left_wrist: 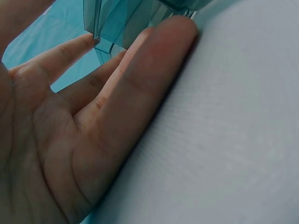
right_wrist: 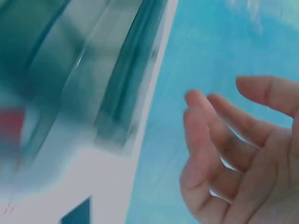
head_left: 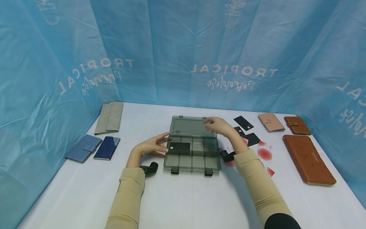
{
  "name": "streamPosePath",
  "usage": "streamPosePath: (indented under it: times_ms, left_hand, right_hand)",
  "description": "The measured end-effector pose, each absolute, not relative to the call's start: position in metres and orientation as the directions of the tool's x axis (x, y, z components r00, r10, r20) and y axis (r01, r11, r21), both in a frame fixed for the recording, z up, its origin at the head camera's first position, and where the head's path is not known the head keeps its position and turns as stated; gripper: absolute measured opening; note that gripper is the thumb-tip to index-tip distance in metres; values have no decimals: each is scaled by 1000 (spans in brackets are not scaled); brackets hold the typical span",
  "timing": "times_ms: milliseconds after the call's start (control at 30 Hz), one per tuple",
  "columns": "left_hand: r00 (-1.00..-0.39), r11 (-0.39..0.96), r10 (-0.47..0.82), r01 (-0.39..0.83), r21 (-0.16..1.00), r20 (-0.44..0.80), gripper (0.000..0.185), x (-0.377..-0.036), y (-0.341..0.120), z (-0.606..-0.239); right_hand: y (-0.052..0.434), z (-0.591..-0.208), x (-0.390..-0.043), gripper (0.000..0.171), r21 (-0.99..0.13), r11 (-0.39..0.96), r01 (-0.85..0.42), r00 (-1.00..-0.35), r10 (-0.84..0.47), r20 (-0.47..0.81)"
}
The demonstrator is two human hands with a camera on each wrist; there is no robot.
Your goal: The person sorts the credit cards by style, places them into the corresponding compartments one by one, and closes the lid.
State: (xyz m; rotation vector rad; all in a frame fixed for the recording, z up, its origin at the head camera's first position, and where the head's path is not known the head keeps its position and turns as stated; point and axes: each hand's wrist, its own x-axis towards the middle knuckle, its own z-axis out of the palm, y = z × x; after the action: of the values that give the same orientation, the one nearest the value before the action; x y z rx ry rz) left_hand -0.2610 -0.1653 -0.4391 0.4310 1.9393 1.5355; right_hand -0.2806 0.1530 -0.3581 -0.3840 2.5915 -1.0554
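A translucent green divided plastic box [head_left: 198, 162] lies on the white table, its lid [head_left: 188, 125] folded back flat toward the far side. Inside, across the upper left compartments, sits a black chip card [head_left: 181, 149]. My left hand [head_left: 151, 146] rests at the box's left side, fingers fairly straight; in the left wrist view, fingertips of that hand [left_wrist: 98, 112] touch or nearly touch the box wall [left_wrist: 117, 23]. Over the right part of the lid hovers my right hand [head_left: 219, 125]. The right wrist view shows this hand [right_wrist: 247, 158] with loosely bent fingers and nothing in them.
Right of the box lie several black cards [head_left: 243, 122] and red-and-white cards [head_left: 264, 154]. Farther right are a pink wallet [head_left: 271, 122], a small brown wallet [head_left: 298, 125] and a long brown wallet [head_left: 310, 160]. Leftward lie a grey wallet [head_left: 109, 117], a blue wallet [head_left: 83, 149] and a navy one [head_left: 105, 148].
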Motion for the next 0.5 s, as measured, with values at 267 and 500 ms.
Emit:
streamPosePath:
  times_ms: [267, 500]
  left_hand:
    - [-754, 267, 605, -111, 957, -256, 89, -262, -167, -442]
    - [-758, 274, 596, -115, 955, -263, 87, -262, -166, -441]
  right_hand:
    - [211, -390, -298, 41, -603, 797, 23, -982, -94, -162]
    - [235, -401, -301, 67, -453, 869, 199, -966, 95, -242]
